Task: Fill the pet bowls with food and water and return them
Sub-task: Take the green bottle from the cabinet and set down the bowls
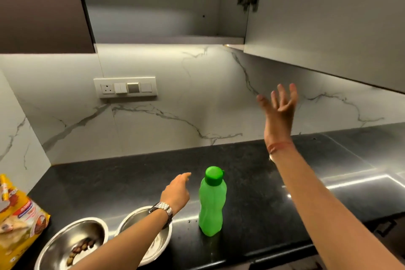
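Observation:
Two steel pet bowls sit at the front of the black counter. The left bowl (pixel 72 241) holds a few brown pieces of food. My left forearm crosses over the right bowl (pixel 160 239), so what it holds stays hidden. A green capped water bottle (pixel 211 201) stands upright just right of them. My left hand (pixel 176 190) hovers over the counter left of the bottle, fingers relaxed and holding nothing. My right hand (pixel 281 103) is raised high toward the open cabinet door, fingers spread, empty. A yellow pet food bag (pixel 16 221) lies at the far left.
An open wall cabinet (pixel 157 2) with a bare shelf hangs above, its grey door (pixel 328 13) swung out on the right. A switch panel (pixel 127 87) is set in the marble backsplash. The black counter (pixel 252 166) runs to the right.

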